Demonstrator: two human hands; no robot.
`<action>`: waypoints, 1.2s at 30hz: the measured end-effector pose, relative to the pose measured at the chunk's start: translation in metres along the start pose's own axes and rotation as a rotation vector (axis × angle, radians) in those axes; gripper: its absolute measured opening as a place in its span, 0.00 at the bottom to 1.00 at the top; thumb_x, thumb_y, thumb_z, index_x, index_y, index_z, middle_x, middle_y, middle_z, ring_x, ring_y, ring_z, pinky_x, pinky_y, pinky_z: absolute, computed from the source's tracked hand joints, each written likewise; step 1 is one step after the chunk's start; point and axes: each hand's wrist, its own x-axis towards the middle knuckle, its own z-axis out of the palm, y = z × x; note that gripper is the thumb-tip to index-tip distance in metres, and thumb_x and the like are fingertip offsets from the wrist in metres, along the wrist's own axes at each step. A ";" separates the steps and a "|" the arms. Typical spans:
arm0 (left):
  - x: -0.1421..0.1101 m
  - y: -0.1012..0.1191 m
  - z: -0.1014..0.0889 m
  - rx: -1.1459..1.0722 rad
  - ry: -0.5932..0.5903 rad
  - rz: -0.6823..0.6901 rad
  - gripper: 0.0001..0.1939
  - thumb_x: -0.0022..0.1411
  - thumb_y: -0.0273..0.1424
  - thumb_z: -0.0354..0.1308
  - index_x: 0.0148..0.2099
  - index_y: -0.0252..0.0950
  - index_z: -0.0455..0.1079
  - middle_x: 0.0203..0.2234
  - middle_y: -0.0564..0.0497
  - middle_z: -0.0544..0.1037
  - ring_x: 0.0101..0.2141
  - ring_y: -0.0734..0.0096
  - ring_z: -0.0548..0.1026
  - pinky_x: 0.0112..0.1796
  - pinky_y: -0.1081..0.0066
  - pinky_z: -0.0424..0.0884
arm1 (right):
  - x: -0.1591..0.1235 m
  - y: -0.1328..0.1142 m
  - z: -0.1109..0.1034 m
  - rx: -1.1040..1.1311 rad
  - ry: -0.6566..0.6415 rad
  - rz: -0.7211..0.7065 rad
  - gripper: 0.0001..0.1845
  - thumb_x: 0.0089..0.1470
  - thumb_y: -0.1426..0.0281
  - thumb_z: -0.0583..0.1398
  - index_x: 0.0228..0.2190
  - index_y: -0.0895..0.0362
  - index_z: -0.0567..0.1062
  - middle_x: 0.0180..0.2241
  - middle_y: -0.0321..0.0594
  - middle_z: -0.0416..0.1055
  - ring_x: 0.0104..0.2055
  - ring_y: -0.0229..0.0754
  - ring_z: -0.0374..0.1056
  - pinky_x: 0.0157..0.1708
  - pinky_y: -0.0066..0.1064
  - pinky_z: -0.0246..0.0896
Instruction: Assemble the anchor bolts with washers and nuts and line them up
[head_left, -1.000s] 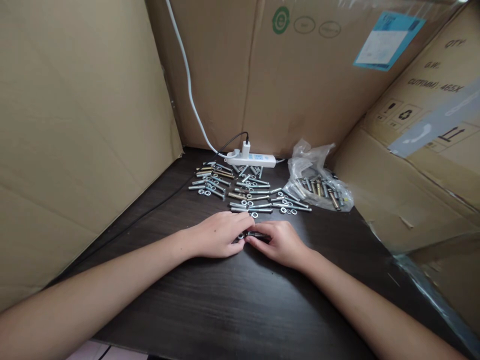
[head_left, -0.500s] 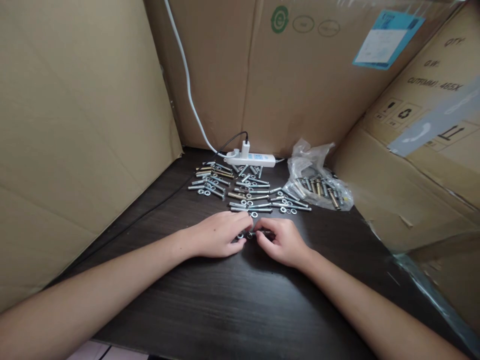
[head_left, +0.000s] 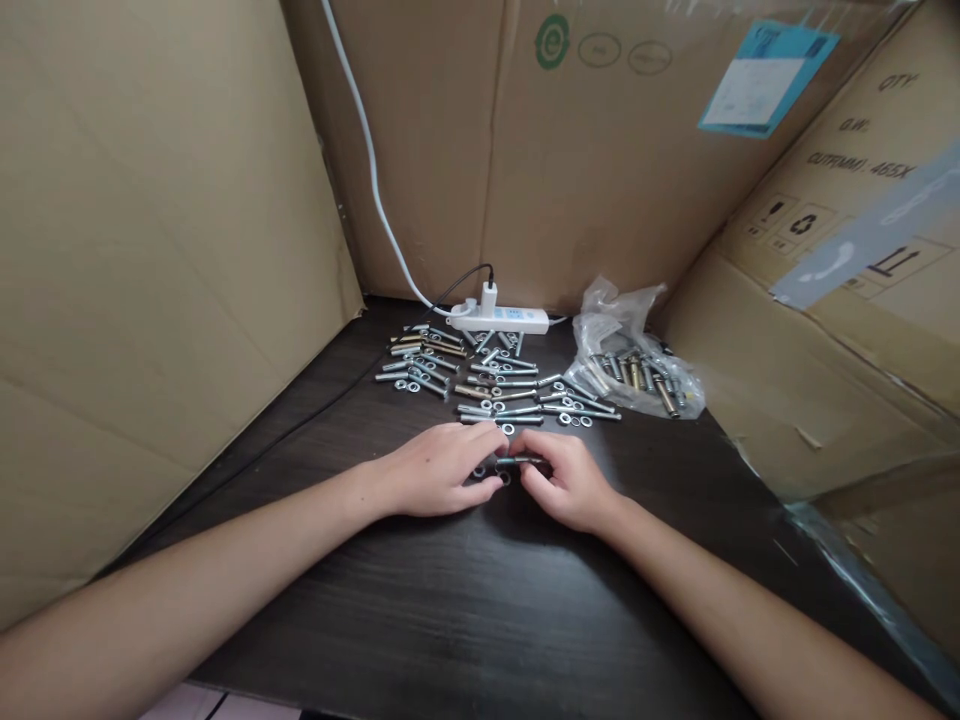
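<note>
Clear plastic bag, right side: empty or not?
Not empty: silver and brass-coloured metal bolts show inside the crumpled clear plastic bag.

There was one worktop (head_left: 450, 610), with two hands over it: one left hand (head_left: 439, 470) and one right hand (head_left: 566, 480). Between them were one slim metal piece (head_left: 517, 460) and two metal rings (head_left: 480, 472). Behind sat one power strip (head_left: 521, 320), one adapter (head_left: 489, 294) and one clear plastic bag (head_left: 615, 308). One blue label (head_left: 765, 80) showed. The loose bolts (head_left: 514, 384) and washers (head_left: 508, 429) overlapped too much to count, as did the bag's contents.
</note>
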 end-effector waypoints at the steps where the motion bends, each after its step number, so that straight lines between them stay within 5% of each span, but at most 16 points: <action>1: 0.000 0.000 0.000 0.002 0.012 0.003 0.09 0.62 0.34 0.52 0.42 0.36 0.60 0.35 0.50 0.69 0.34 0.67 0.69 0.35 0.69 0.65 | 0.000 0.000 0.000 0.023 -0.013 -0.021 0.09 0.48 0.77 0.53 0.32 0.57 0.71 0.28 0.36 0.72 0.28 0.38 0.65 0.30 0.27 0.57; 10: -0.001 -0.003 0.001 0.053 0.100 0.066 0.07 0.65 0.31 0.49 0.45 0.36 0.61 0.38 0.49 0.70 0.38 0.66 0.70 0.40 0.68 0.66 | 0.000 -0.001 -0.001 0.058 -0.110 -0.090 0.07 0.61 0.72 0.50 0.39 0.55 0.67 0.33 0.39 0.72 0.33 0.39 0.67 0.34 0.28 0.58; 36: 0.002 0.000 -0.001 0.196 0.095 0.035 0.03 0.62 0.28 0.50 0.39 0.36 0.63 0.33 0.52 0.72 0.32 0.70 0.69 0.35 0.70 0.64 | 0.001 -0.010 -0.003 -0.114 -0.119 0.088 0.09 0.62 0.63 0.50 0.39 0.54 0.64 0.26 0.33 0.70 0.23 0.37 0.63 0.27 0.27 0.52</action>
